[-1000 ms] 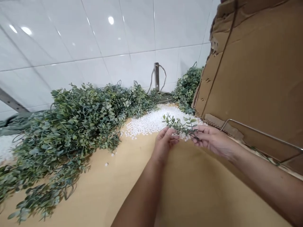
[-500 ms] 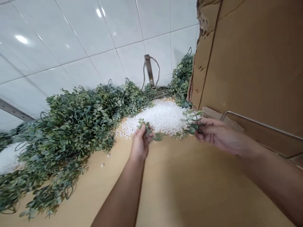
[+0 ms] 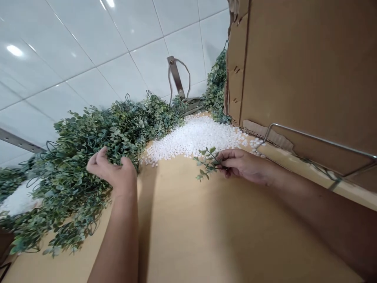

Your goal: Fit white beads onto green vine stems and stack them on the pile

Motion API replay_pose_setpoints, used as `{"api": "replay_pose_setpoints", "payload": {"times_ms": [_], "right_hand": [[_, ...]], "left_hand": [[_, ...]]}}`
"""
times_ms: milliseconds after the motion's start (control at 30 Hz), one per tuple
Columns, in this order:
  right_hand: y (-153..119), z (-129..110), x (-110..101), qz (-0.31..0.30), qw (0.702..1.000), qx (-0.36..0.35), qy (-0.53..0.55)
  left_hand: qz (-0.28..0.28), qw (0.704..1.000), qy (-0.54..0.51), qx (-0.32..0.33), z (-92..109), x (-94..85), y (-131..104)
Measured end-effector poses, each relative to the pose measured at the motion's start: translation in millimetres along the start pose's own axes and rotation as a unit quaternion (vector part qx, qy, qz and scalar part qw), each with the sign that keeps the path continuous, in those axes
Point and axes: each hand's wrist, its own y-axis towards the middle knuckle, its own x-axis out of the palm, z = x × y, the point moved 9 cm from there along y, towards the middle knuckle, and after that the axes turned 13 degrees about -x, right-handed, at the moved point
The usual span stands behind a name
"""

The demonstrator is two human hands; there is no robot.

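A small leafy sprig (image 3: 208, 162) is pinched in the right hand (image 3: 232, 164), right of centre; the left hand (image 3: 113, 173) is held empty, fingers spread, over the foliage pile (image 3: 85, 145) at left. White pellets (image 3: 194, 137) are heaped at centre.

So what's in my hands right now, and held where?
The right hand holds a small leafy sprig by its stem end, between the fingers; the left hand, open, holds nothing.
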Motion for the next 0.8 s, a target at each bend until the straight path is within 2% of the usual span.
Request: {"api": "replay_pose_setpoints", "payload": {"times_ms": [33, 67, 100, 133, 167, 200, 267, 367, 433, 533, 600, 667, 800], "right_hand": [[0.5, 0.7, -0.6, 0.003, 1.000, 0.000, 0.003], [1.0, 1.6, -1.3, 0.005, 1.000, 0.001, 0.006], [1.5, 2.5, -2.0, 0.007, 1.000, 0.001, 0.006], [2.1, 3.6, -2.5, 0.006, 1.000, 0.001, 0.004], [2.6, 4.6, -2.6, 0.004, 1.000, 0.002, 0.000], [3.0, 5.9, -2.4, 0.000, 1.000, 0.004, -0.006], [3.5, 8.5, -1.4, -0.009, 1.000, 0.011, -0.016], [4.1, 9.8, 0.1, -0.019, 0.999, 0.000, -0.035], [4.7, 2.3, 4.1, -0.050, 0.991, -0.063, -0.103], [1.3, -14.4, 12.0, -0.082, 0.940, -0.196, -0.266], [-0.7, -19.6, 12.4, -0.069, 0.917, -0.237, -0.315], [0.3, -18.6, 10.8, -0.060, 0.927, -0.231, -0.290], [5.3, -14.8, -0.7, -0.009, 0.972, -0.178, -0.154]], "left_hand": [[0.006, 0.999, -0.005, 0.048, 16.8, 3.2, -13.8], [-0.046, 0.995, -0.023, 0.090, 33.0, 16.7, -29.8], [-0.146, 0.983, -0.053, 0.098, 43.8, 38.1, -47.2], [-0.261, 0.960, -0.078, 0.065, 48.0, 62.1, -66.5], [-0.356, 0.929, -0.099, 0.006, 47.1, 82.6, -86.4], [-0.418, 0.898, -0.121, -0.055, 44.8, 96.9, -104.4], [-0.484, 0.851, -0.160, -0.127, 43.6, 112.5, -131.4], [-0.504, 0.814, -0.214, -0.193, 39.8, 120.2, -145.8], [-0.492, 0.804, -0.244, -0.227, 35.6, 121.3, -144.4], [-0.488, 0.789, -0.262, -0.264, 31.7, 123.3, -143.7], [-0.500, 0.778, -0.261, -0.278, 31.8, 125.2, -147.3], [-0.517, 0.768, -0.256, -0.278, 33.8, 126.6, -151.8], [-0.560, 0.759, -0.217, -0.250, 37.9, 127.0, -157.8]]}}
